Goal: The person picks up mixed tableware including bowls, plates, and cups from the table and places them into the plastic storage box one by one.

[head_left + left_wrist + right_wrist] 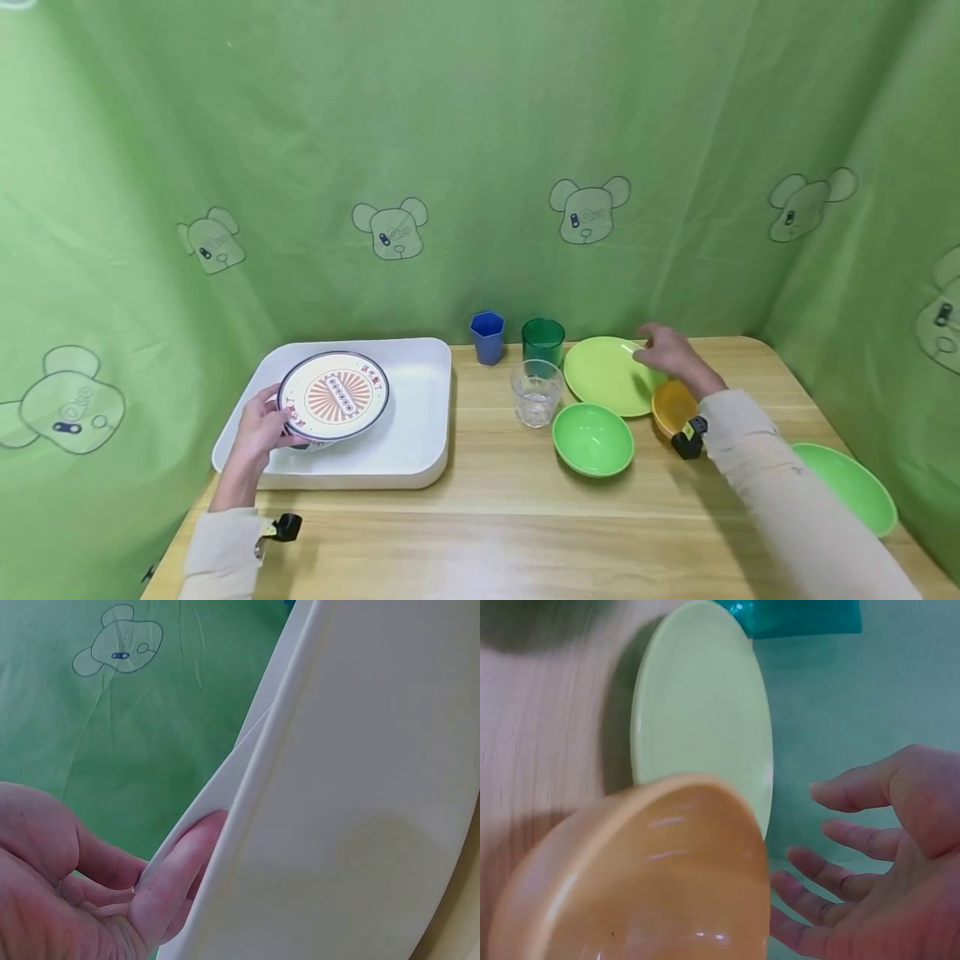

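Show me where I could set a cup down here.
Bare wood lies in front of the white tray, and between it and the clear glass. It's crowded around the lime plate: green cup, orange bowl, right hand.

The person's left arm [221, 550] reaches forward from the lower left, and the left hand [261, 427] grips with its thumb and fingers bent toward one another. The right arm [795, 496] slants inward from the lower right, stretched out longer, the right hand [673, 354] relaxed with fingers [862, 838] gently curved and parted. Light sleeves cover both forearms, leaving the wrists partly bare.
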A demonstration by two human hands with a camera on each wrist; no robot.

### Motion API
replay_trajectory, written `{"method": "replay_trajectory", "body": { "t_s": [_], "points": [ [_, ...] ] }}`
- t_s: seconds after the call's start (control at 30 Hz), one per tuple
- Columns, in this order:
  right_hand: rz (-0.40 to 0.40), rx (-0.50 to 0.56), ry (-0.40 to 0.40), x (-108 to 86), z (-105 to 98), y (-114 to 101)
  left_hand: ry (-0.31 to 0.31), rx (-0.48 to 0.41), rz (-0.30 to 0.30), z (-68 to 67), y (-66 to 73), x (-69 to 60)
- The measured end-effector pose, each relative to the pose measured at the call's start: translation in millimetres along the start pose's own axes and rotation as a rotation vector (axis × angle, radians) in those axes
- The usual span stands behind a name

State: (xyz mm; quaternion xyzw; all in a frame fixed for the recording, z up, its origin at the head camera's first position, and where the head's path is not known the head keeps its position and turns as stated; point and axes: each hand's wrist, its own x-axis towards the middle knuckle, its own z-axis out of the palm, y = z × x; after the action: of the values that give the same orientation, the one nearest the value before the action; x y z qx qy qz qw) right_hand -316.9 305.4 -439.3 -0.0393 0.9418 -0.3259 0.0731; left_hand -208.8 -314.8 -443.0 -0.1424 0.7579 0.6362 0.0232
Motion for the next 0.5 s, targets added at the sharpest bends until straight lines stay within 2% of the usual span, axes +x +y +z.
{"method": "replay_trajectory", "body": {
  "t_s": [0.3,0.5],
  "points": [
    [0.000,-0.059,-0.042,19.1,6.3,20.6,0.021,0.041,-0.003,-15.9,1.0,-2.4],
    [-0.003,-0.075,-0.065,15.5,5.0,15.0,0.040,0.042,-0.019,-22.9,0.7,-2.3]
  ]
}}
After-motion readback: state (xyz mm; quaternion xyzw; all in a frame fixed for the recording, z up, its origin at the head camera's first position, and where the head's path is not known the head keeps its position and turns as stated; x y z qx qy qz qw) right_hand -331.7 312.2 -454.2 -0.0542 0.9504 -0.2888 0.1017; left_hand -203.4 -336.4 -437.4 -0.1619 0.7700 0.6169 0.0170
